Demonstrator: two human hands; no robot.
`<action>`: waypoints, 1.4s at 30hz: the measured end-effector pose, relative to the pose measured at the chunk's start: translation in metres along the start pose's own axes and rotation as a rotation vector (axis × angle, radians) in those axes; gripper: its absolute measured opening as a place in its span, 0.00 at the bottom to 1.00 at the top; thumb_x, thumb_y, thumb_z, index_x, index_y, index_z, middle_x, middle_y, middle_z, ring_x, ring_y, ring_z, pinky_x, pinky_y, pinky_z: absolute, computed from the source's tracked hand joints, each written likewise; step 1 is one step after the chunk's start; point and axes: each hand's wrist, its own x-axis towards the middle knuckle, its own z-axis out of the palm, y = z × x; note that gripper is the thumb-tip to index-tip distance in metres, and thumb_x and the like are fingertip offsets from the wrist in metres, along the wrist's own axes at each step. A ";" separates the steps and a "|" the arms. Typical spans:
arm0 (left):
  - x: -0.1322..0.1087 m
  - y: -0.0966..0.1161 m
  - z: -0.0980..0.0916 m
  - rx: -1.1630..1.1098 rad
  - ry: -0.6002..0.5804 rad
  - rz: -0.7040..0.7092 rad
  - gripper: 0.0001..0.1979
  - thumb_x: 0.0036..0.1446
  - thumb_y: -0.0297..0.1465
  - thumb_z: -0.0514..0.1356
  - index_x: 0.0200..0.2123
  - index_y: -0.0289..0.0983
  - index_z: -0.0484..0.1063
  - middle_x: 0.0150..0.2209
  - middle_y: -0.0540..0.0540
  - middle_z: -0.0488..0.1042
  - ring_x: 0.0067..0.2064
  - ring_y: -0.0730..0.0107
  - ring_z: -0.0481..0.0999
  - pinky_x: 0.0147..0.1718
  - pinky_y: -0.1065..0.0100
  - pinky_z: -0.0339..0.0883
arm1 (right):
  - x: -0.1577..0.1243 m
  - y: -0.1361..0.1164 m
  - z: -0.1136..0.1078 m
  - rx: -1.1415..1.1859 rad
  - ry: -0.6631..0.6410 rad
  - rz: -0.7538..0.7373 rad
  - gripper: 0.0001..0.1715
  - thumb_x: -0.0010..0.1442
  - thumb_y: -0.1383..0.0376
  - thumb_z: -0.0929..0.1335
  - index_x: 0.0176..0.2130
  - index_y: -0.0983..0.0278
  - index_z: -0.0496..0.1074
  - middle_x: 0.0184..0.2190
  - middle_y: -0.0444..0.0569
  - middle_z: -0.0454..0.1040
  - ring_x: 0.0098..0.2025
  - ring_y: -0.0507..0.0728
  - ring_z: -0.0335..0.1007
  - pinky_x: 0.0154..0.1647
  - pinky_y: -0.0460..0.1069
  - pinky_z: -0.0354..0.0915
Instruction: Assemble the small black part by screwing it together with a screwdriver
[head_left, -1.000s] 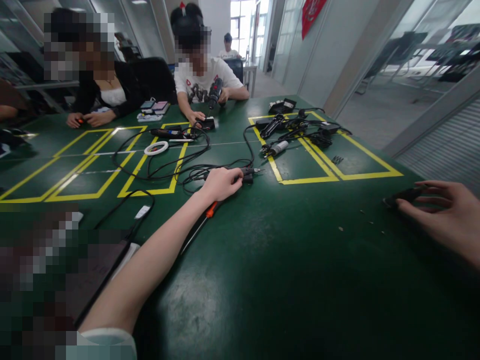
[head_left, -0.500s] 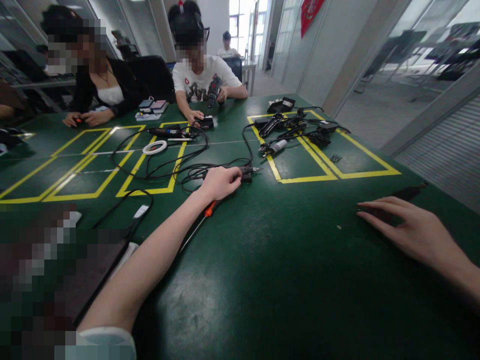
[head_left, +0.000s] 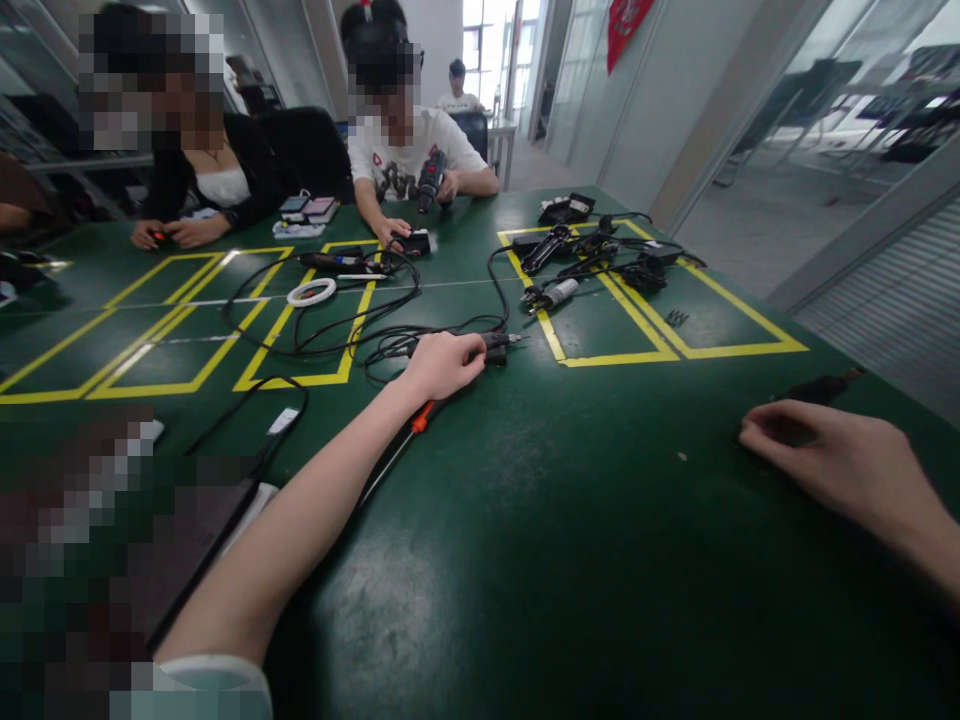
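Right now the black tool [head_left: 498,342] lies partly beneath my left hand [head_left: 446,365], its metal tip poking out past my thumb. That hand is curled low over it, fingers bent in and touching it; how firmly they grip, I can't tell. My right hand [head_left: 840,450] hangs well apart to the right, thumb and fingertips in a narrow pinch with a loop between them; I can't tell if something tiny is caught there. Just beyond its knuckles lies a dark tool [head_left: 821,388]. Close under my left wrist is a screwdriver [head_left: 421,418], its shaft running back along my forearm. Cables [head_left: 390,345] coil just past my left hand, and farther off is a tape ring [head_left: 311,292]. Between my hands, farther out, sits a spring [head_left: 676,317].
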 end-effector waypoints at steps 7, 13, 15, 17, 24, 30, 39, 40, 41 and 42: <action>0.000 0.000 -0.001 0.008 0.002 0.003 0.13 0.64 0.36 0.55 0.42 0.42 0.80 0.27 0.50 0.79 0.31 0.63 0.78 0.32 0.67 0.61 | -0.004 0.006 -0.012 0.233 0.103 0.238 0.23 0.43 0.44 0.71 0.30 0.58 0.79 0.27 0.51 0.81 0.30 0.65 0.78 0.32 0.57 0.73; 0.000 0.000 -0.001 0.010 0.001 -0.004 0.13 0.64 0.36 0.56 0.42 0.42 0.80 0.27 0.50 0.80 0.31 0.63 0.79 0.31 0.66 0.60 | -0.007 0.023 -0.029 0.234 0.161 0.365 0.20 0.37 0.45 0.74 0.26 0.56 0.80 0.27 0.50 0.82 0.29 0.67 0.77 0.27 0.56 0.68; 0.000 0.000 -0.001 0.009 0.003 -0.005 0.13 0.64 0.36 0.56 0.42 0.42 0.80 0.27 0.50 0.79 0.31 0.63 0.79 0.31 0.66 0.59 | -0.007 0.023 -0.033 0.244 0.218 0.447 0.20 0.33 0.47 0.74 0.25 0.56 0.79 0.27 0.51 0.81 0.32 0.69 0.77 0.30 0.58 0.70; 0.000 0.000 -0.001 0.007 0.007 -0.006 0.13 0.64 0.36 0.56 0.42 0.42 0.80 0.27 0.50 0.79 0.31 0.63 0.78 0.31 0.67 0.59 | -0.007 0.019 -0.035 0.265 0.312 0.494 0.20 0.31 0.48 0.74 0.24 0.57 0.77 0.27 0.52 0.81 0.36 0.71 0.78 0.36 0.61 0.72; -0.001 -0.002 -0.001 0.001 0.011 -0.007 0.13 0.64 0.37 0.56 0.41 0.42 0.81 0.27 0.49 0.79 0.29 0.64 0.76 0.30 0.67 0.58 | -0.004 0.014 -0.032 0.281 0.408 0.454 0.22 0.34 0.48 0.73 0.27 0.59 0.79 0.27 0.53 0.80 0.34 0.70 0.78 0.40 0.63 0.73; -0.001 -0.002 -0.001 0.007 0.013 -0.003 0.13 0.64 0.37 0.55 0.40 0.42 0.80 0.26 0.50 0.79 0.28 0.65 0.75 0.29 0.67 0.54 | 0.000 0.029 -0.021 0.155 0.445 0.246 0.23 0.44 0.46 0.71 0.29 0.62 0.80 0.28 0.54 0.82 0.31 0.68 0.80 0.37 0.61 0.75; -0.001 -0.002 -0.001 0.000 -0.006 -0.022 0.13 0.63 0.36 0.56 0.40 0.41 0.81 0.26 0.50 0.78 0.28 0.66 0.75 0.29 0.67 0.52 | 0.009 0.051 -0.016 -0.203 0.584 -0.505 0.21 0.67 0.53 0.68 0.32 0.64 0.80 0.27 0.51 0.79 0.24 0.59 0.75 0.18 0.50 0.65; -0.001 -0.002 0.000 0.000 -0.004 -0.021 0.13 0.63 0.36 0.56 0.40 0.41 0.81 0.26 0.50 0.78 0.29 0.66 0.75 0.29 0.67 0.52 | 0.010 0.052 -0.016 -0.257 0.614 -0.548 0.22 0.68 0.53 0.67 0.32 0.65 0.79 0.27 0.52 0.78 0.24 0.59 0.74 0.18 0.50 0.64; -0.001 -0.002 0.000 -0.001 -0.001 -0.018 0.13 0.63 0.36 0.56 0.40 0.41 0.81 0.26 0.50 0.78 0.29 0.66 0.75 0.29 0.67 0.53 | 0.011 0.052 -0.017 -0.303 0.648 -0.574 0.22 0.69 0.54 0.66 0.32 0.65 0.79 0.28 0.53 0.77 0.25 0.59 0.73 0.18 0.51 0.63; -0.001 -0.002 0.000 -0.001 0.004 -0.015 0.13 0.63 0.36 0.56 0.40 0.41 0.81 0.26 0.50 0.78 0.29 0.66 0.76 0.29 0.67 0.53 | 0.012 0.053 -0.017 -0.342 0.678 -0.590 0.22 0.70 0.54 0.66 0.32 0.65 0.79 0.28 0.53 0.76 0.25 0.60 0.72 0.19 0.52 0.64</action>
